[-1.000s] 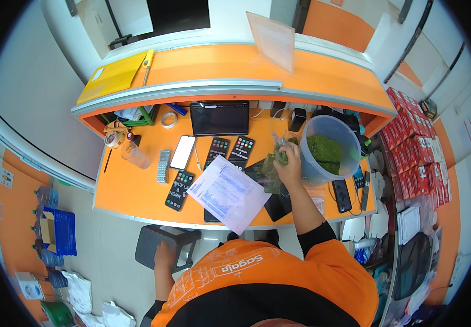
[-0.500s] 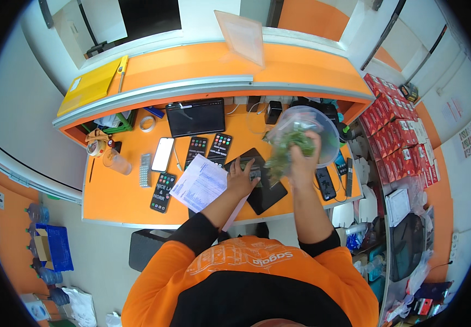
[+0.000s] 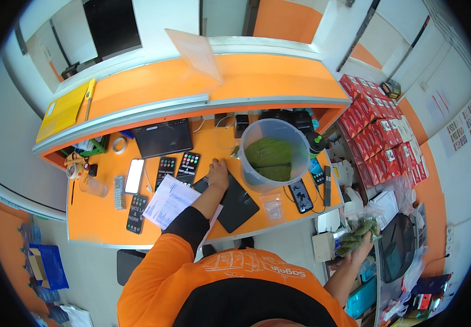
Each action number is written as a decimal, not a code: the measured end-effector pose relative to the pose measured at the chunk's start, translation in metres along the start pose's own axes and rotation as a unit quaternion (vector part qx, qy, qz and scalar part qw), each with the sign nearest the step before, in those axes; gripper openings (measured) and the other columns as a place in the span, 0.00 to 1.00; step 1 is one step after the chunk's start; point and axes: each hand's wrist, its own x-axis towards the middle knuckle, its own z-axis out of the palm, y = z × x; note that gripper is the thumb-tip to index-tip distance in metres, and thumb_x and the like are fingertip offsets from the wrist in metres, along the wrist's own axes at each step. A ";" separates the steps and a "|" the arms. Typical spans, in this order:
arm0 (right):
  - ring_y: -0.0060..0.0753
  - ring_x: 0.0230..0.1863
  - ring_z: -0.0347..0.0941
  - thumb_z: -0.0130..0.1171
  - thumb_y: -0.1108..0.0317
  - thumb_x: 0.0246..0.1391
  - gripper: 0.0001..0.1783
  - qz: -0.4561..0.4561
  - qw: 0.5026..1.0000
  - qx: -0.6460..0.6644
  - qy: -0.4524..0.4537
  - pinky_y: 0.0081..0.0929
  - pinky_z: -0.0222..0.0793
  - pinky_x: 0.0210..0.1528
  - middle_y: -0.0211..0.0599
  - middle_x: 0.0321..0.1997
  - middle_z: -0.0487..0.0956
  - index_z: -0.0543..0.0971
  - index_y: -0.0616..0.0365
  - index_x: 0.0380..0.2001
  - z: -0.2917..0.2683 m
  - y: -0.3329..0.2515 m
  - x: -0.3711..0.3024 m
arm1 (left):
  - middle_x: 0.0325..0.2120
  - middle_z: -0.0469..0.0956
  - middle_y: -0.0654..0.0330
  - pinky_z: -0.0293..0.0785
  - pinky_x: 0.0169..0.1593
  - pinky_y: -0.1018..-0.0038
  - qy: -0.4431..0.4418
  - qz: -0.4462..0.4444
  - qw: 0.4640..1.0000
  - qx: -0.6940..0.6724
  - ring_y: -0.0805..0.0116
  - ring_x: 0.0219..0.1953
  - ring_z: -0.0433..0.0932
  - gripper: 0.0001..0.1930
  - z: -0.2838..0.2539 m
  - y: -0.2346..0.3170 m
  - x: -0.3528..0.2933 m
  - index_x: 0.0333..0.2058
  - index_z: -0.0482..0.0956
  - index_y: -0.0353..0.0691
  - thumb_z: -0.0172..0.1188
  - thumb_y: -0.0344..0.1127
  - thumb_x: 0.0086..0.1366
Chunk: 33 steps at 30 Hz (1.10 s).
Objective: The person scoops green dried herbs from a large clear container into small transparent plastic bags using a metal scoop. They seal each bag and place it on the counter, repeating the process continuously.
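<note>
My right hand (image 3: 362,248) is out over the right side of the desk, closed around a clear plastic bag of green leafy stuff (image 3: 358,234). My left hand (image 3: 218,175) lies on the upper left part of a flat black panel (image 3: 236,204), its fingers laid out toward the phones. A large translucent tub (image 3: 250,175) stands at the desk's right; inside are a green mass (image 3: 271,155) and a dark stick-like piece. A small clear packet (image 3: 273,208) lies in front of it. White printed papers (image 3: 169,201) lie partly under my left forearm.
Several phones (image 3: 135,177) and a dark tablet screen (image 3: 163,138) lie on the orange desk (image 3: 99,218). A clear cup (image 3: 92,186) stands at left. Stacked red boxes (image 3: 382,131) and a cluttered side shelf (image 3: 396,240) are at right; a raised ledge (image 3: 137,84) runs behind.
My right hand has swung from over the tub to the lower right, carrying the bag of green stuff. The tub's inside and the packet now show. The whole view has shifted left.
</note>
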 end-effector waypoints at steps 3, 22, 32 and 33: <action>0.34 0.51 0.74 0.54 0.72 0.63 0.18 0.024 0.998 -0.004 0.056 0.35 0.73 0.55 0.34 0.51 0.75 0.70 0.53 0.55 -0.019 -0.014 0.004 | 0.61 0.65 0.41 0.74 0.59 0.61 0.020 0.050 0.994 -0.091 0.42 0.60 0.72 0.31 0.019 0.003 0.055 0.62 0.66 0.44 0.62 0.28 0.60; 0.29 0.42 0.76 0.62 0.62 0.59 0.22 0.367 0.920 0.063 -0.119 0.31 0.78 0.39 0.30 0.45 0.75 0.70 0.46 0.55 -0.029 0.089 0.126 | 0.41 0.79 0.60 0.77 0.44 0.69 0.188 -0.225 0.726 -0.622 0.70 0.40 0.79 0.08 -0.023 -0.035 -0.033 0.46 0.73 0.38 0.54 0.27 0.69; 0.29 0.46 0.77 0.65 0.69 0.51 0.37 0.538 0.607 0.101 -0.576 0.28 0.74 0.48 0.35 0.48 0.77 0.62 0.49 0.63 0.080 0.140 0.032 | 0.42 0.75 0.62 0.72 0.38 0.78 0.123 -0.242 0.683 -0.679 0.76 0.38 0.73 0.10 -0.066 0.135 -0.214 0.52 0.66 0.44 0.48 0.30 0.74; 0.30 0.48 0.77 0.65 0.69 0.52 0.42 0.565 0.595 0.086 -0.566 0.28 0.74 0.50 0.36 0.51 0.77 0.58 0.48 0.68 0.097 0.112 0.016 | 0.41 0.72 0.63 0.70 0.38 0.78 0.123 -0.218 0.709 -0.659 0.78 0.37 0.71 0.09 -0.057 0.139 -0.226 0.51 0.66 0.45 0.47 0.28 0.74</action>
